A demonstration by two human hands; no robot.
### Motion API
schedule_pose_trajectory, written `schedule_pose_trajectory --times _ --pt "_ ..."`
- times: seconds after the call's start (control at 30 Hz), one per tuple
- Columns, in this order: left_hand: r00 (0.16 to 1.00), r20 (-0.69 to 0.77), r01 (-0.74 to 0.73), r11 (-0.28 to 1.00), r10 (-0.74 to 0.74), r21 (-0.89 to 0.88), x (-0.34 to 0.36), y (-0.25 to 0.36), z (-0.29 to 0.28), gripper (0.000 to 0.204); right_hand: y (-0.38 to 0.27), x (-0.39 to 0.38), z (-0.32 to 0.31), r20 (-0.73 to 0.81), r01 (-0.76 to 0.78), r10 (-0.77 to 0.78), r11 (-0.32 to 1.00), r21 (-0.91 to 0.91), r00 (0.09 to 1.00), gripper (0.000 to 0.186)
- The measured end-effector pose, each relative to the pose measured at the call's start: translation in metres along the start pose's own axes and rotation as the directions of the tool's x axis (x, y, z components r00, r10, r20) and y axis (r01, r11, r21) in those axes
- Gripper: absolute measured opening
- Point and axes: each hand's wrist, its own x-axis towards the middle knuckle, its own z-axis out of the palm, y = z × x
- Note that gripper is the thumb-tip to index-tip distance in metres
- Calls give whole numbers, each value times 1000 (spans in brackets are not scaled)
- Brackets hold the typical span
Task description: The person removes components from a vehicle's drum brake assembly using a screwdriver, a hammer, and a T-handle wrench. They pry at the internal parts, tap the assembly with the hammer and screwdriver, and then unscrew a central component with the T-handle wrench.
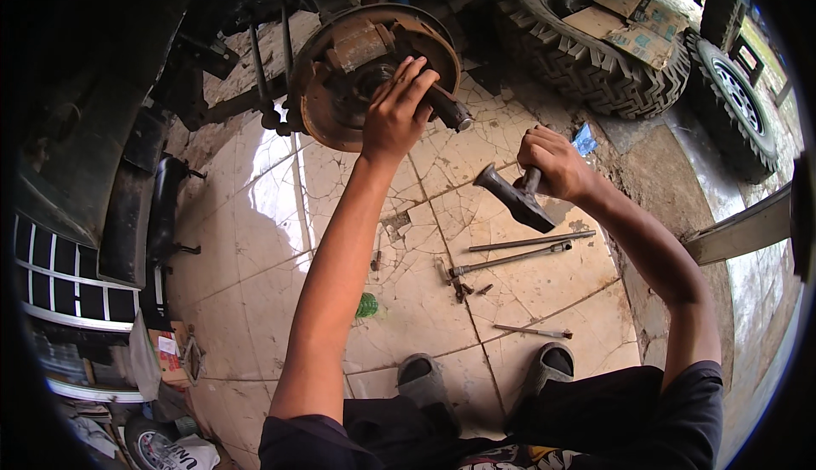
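Observation:
Ahead of me is a rusty brown brake backing plate [319,117] on a vehicle's axle, with a thick axle spindle [450,108] sticking out of its middle toward the right. My left hand [398,113] reaches up to the spindle close to the plate, its fingers laid over it; the palm side is hidden. To the right, my right hand [551,162] is closed around the handle of a hammer [515,198]. The hammer's dark metal head hangs below the fist, above the floor and apart from the spindle.
On the cracked tile floor [255,300] lie a long bar [531,241], a wrench-like tool [510,259], small dark parts [461,291] and a thin brush-like tool [534,331]. A big tyre [586,62] bearing cardboard [633,24] lies at the back right, near another wheel [735,100].

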Motion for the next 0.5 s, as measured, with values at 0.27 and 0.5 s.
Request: schedule_pose_trajectory --times 0.27,0.5 --pt "1000 12 -9 1000 9 -2 3 1 -1 42 1 0 0 -4 -113 113 993 -24 994 32" --pt "1000 5 -22 1000 22 -6 8 -1 -1 41 -3 1 1 19 -226 227 974 -17 974 33"
